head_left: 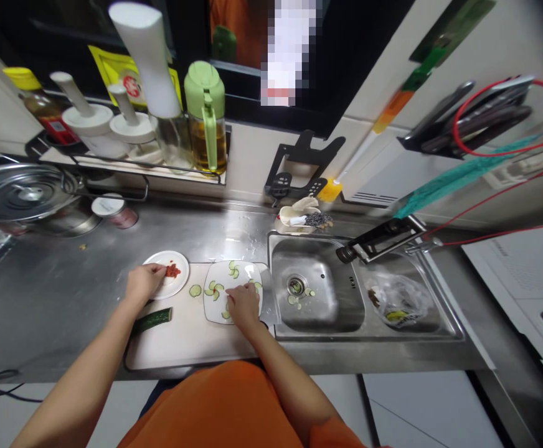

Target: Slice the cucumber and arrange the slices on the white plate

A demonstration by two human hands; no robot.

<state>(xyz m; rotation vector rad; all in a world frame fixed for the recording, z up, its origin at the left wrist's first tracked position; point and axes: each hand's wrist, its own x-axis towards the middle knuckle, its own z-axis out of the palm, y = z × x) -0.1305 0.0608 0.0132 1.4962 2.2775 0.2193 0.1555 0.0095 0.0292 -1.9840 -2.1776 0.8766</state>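
My left hand (146,281) is over a small round white plate (159,289), its fingertips pinched together beside a little heap of chopped red bits (173,270). Whatever is between those fingertips is too small to make out. Over a squarish white plate (213,311), my right hand (245,305) has its index finger stretched out and its other fingers partly hidden. Cucumber slices (214,290) lie there in pinwheel shapes, one with a red dot at its centre. A loose cucumber slice (195,290) and a cut cucumber piece (152,320) rest on the cutting board (178,348).
A wide blade (271,295) lies by the square plate's right side. Beyond it is a steel sink (318,311) with cucumber scraps near the drain, and a clear plastic bag (400,298) in the second basin. A lidded pot (23,193) and a condiment rack (159,171) stand behind.
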